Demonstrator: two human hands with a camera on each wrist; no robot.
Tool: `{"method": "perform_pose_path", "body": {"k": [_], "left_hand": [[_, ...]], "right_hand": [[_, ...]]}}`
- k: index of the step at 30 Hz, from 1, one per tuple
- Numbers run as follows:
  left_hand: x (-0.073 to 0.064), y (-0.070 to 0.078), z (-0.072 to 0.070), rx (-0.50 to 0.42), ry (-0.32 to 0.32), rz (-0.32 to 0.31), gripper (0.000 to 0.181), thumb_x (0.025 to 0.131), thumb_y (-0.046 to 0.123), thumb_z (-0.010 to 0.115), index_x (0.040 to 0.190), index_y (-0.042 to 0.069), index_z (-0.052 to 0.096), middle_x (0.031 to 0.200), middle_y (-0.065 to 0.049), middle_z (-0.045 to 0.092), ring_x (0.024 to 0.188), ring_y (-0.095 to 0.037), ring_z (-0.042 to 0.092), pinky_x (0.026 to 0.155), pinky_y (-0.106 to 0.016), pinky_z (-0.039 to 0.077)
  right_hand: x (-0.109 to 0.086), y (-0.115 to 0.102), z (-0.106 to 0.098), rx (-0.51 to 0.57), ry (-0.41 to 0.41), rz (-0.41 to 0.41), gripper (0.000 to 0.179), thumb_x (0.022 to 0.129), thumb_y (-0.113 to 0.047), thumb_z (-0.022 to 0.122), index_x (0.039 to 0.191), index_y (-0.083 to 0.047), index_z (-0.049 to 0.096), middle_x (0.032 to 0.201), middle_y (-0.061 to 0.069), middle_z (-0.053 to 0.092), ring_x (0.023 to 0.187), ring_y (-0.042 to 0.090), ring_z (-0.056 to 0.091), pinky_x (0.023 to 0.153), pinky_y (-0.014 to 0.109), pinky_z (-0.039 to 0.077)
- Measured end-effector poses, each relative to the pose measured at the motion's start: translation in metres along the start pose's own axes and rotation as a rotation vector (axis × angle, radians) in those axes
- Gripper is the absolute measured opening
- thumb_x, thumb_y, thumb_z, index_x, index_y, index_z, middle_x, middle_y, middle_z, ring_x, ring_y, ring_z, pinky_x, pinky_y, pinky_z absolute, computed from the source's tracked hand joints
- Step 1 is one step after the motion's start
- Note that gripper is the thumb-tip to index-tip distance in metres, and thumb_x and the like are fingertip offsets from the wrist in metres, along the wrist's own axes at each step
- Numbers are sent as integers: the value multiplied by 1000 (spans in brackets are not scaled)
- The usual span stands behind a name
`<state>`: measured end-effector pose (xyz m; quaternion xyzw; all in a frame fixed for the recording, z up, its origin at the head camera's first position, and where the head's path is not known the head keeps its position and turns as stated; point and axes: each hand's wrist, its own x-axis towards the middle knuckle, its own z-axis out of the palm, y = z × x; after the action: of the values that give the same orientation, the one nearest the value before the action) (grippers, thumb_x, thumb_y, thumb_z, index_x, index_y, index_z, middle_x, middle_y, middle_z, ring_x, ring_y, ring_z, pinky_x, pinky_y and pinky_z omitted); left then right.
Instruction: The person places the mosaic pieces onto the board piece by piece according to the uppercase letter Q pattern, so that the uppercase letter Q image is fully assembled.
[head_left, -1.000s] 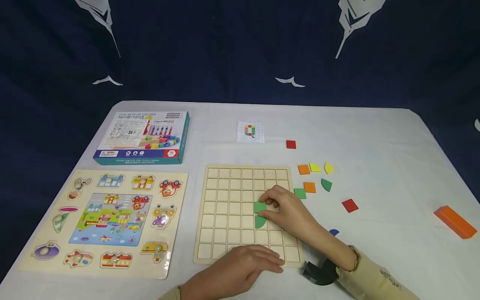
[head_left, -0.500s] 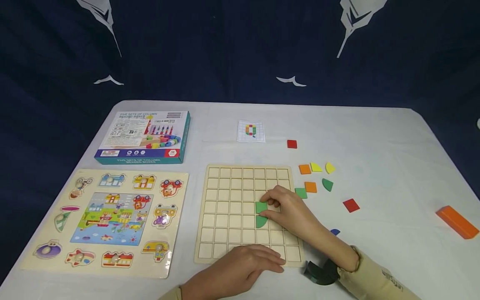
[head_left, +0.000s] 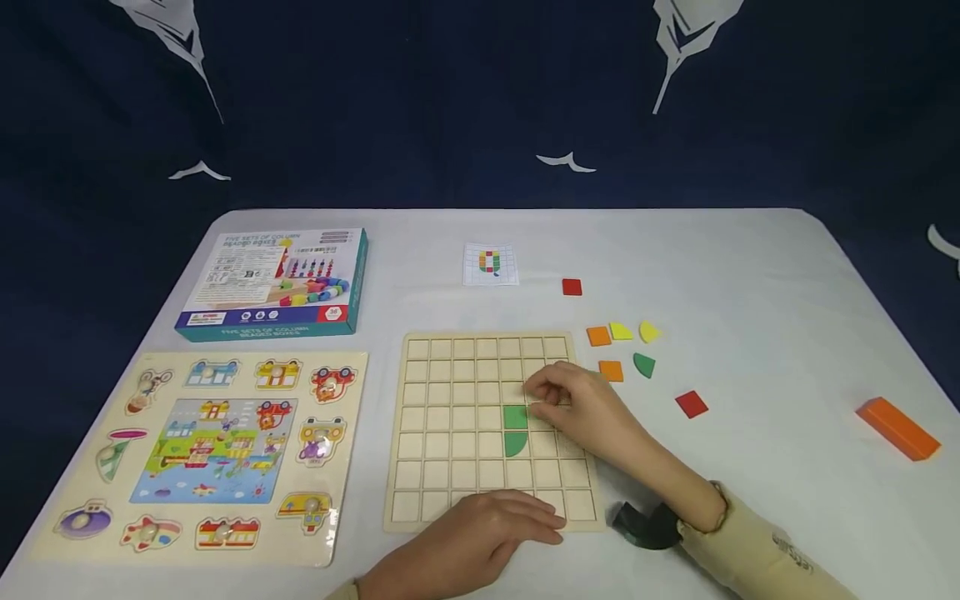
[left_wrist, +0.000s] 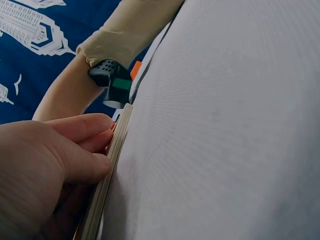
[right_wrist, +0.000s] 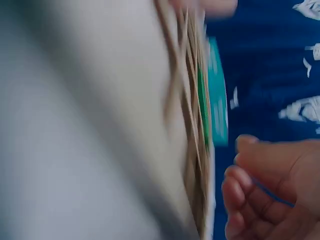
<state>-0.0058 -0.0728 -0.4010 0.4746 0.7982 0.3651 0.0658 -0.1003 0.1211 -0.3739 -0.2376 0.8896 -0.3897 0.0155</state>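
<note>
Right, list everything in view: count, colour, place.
Cloth-covered table: one, white, under everything
Patterned fabric backdrop: one, dark blue and white, behind
Flat cardboard box: one, teal and white, far left
Wooden peg puzzle: one, cream and multicoloured, near left
Wooden grid board: one, pale, centre
Printed paper card: one, white and multicoloured, beyond grid board
Square tile: one, green, on grid board
Quarter-circle tiles: two, green, one on grid board, one right
Red square tiles: two, red, right
Orange square tiles: two, orange, right
Yellow rounded tiles: two, yellow, right
Rectangular block: one, orange, far right
Wrist device: one, black, right wrist
Sleeves: two, tan, forearms
Left hand: one, bare, grid board's near edge
Right hand: one, bare, over grid board's right side
</note>
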Motion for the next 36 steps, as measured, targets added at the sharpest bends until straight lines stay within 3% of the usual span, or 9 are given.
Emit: {"method": "perform_pose_path", "body": {"k": [5,10,19,28,36], "left_hand": [[-2,0,1,14,17,1,38,83,-13,58,109,12,69,120,9,59,118,1,44,96,-14,33],[-2,1,1,7,24,-1,36,84,-12,57,108,12,70,120,9,60,118,1,44,96,-14,33],[-2,1,2,-7,41,-1,34,87,-10,55,109,12,70,121,9,59,118,1,44,97,-14,32],[0,0,0,-47,28,-19,34,89,-10,53,110,12,69,121,9,59,118,2,43,96,-14,33],[-1,-1,2,-38,21,-22,34,89,-9,53,110,12,69,122,10,58,118,2,43,96,-14,33]], "right_hand": [[-4,19,-34,-34,83,29,19,77,1,75,93,-5,68,81,-3,61,72,12,56,61,24,47],[-15,36,-51,-74,78,88,19,79,2,72,96,-5,70,87,0,63,74,14,53,62,23,45],[-16,49,-43,-125,45,4,31,72,2,78,101,-4,70,82,-3,56,72,13,49,58,23,40],[-12,45,-34,-211,60,43,27,73,0,77,99,-3,71,89,1,56,77,15,52,66,31,46],[-13,41,-35,-231,106,23,26,72,-1,78,96,-3,70,91,4,60,79,19,54,70,38,47]]}}
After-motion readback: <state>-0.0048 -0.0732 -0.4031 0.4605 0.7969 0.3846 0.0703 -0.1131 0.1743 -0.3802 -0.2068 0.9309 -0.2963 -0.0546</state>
